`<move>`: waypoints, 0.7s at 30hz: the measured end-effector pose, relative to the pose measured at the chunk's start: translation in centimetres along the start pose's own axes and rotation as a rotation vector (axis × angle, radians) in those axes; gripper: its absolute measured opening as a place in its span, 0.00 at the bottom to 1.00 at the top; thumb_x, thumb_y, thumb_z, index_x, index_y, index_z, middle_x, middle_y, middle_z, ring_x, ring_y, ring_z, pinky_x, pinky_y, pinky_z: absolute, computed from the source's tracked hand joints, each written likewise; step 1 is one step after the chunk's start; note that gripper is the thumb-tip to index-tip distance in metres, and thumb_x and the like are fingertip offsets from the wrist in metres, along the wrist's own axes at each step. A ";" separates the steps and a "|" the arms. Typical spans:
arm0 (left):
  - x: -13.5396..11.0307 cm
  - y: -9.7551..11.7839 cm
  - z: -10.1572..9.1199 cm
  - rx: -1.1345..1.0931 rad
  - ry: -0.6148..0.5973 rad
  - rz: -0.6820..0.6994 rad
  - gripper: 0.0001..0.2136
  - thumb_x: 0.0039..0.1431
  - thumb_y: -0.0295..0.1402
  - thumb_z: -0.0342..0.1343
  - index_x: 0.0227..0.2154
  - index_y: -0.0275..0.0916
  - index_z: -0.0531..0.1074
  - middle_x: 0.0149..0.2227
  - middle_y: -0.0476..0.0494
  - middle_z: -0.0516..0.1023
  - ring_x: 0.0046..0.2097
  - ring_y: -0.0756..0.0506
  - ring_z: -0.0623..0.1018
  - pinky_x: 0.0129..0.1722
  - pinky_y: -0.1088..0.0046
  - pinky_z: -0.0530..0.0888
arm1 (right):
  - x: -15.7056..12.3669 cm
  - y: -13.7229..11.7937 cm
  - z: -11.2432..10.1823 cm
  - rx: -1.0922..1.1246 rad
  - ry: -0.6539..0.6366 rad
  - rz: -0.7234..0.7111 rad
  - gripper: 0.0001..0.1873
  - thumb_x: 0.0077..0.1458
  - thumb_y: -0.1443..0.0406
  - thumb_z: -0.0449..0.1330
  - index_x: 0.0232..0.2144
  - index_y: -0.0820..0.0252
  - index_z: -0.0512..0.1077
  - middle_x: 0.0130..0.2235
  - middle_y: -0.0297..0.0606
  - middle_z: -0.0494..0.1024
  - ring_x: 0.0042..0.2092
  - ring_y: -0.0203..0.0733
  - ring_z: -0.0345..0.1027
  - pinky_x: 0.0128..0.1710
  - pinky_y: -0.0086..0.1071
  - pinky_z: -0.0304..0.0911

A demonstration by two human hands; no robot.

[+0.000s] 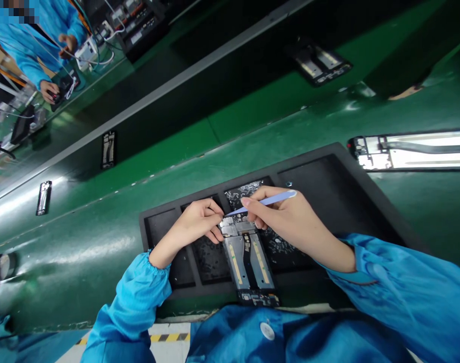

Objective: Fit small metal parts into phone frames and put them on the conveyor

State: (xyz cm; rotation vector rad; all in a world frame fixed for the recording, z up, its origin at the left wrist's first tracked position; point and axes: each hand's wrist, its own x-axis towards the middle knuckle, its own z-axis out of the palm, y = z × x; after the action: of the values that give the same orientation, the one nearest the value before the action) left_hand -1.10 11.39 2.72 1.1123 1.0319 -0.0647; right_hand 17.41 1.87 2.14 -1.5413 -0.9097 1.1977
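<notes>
An opened phone (pixel 248 257) lies in front of me with its inner plates and a dark flex cable showing, partly over a black compartment tray (pixel 210 288). My right hand (pixel 277 212) is closed around lilac tweezers (pixel 271 199), whose tip points left to the phone's top edge. At the top left corner of the phone, my left hand (pixel 199 220) has its thumb and fingers together near the tweezer tip. Whatever is between those fingertips is too small to make out. Small shiny parts (pixel 239 193) fill the tray compartment just beyond the phone.
Another opened phone (pixel 422 150) lies at the right on the green bench (pixel 101 252). More opened phones (pixel 109 149) sit on the dark belt (pixel 157 126) beyond, one of them (pixel 322 61) at upper right. Across the belt, a person in blue sleeves (pixel 25 55) works among cables.
</notes>
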 end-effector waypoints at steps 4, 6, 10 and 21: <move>0.1 -0.1 0.0 0.008 0.007 0.005 0.03 0.60 0.23 0.55 0.33 0.36 0.68 0.21 0.52 0.75 0.21 0.48 0.80 0.19 0.77 0.78 | -0.1 -0.1 0.0 -0.002 -0.004 0.019 0.22 0.55 0.49 0.66 0.20 0.57 0.71 0.20 0.34 0.74 0.20 0.36 0.66 0.19 0.30 0.61; 0.1 -0.2 0.0 0.014 0.011 0.008 0.04 0.60 0.23 0.56 0.32 0.36 0.68 0.20 0.52 0.75 0.21 0.48 0.80 0.19 0.77 0.79 | -0.1 -0.2 0.0 -0.004 -0.004 0.036 0.22 0.55 0.49 0.66 0.20 0.56 0.71 0.20 0.34 0.74 0.20 0.36 0.66 0.20 0.31 0.61; 0.2 -0.2 0.0 0.025 0.018 0.022 0.04 0.59 0.22 0.55 0.32 0.36 0.68 0.19 0.53 0.74 0.20 0.48 0.80 0.19 0.77 0.78 | -0.2 -0.3 0.1 -0.002 -0.008 0.052 0.22 0.53 0.48 0.67 0.20 0.56 0.72 0.20 0.34 0.74 0.21 0.37 0.67 0.21 0.32 0.61; 0.1 -0.3 0.3 0.047 0.049 0.059 0.04 0.56 0.22 0.53 0.30 0.37 0.67 0.17 0.52 0.74 0.19 0.48 0.78 0.18 0.78 0.77 | -0.1 0.0 0.0 0.007 0.010 0.042 0.21 0.54 0.49 0.66 0.20 0.56 0.71 0.21 0.34 0.74 0.21 0.37 0.66 0.22 0.32 0.62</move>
State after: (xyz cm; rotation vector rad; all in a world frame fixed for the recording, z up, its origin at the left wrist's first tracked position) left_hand -0.96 11.03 2.44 1.1914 1.0449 -0.0141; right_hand 17.38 1.82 2.15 -1.5659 -0.8693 1.2207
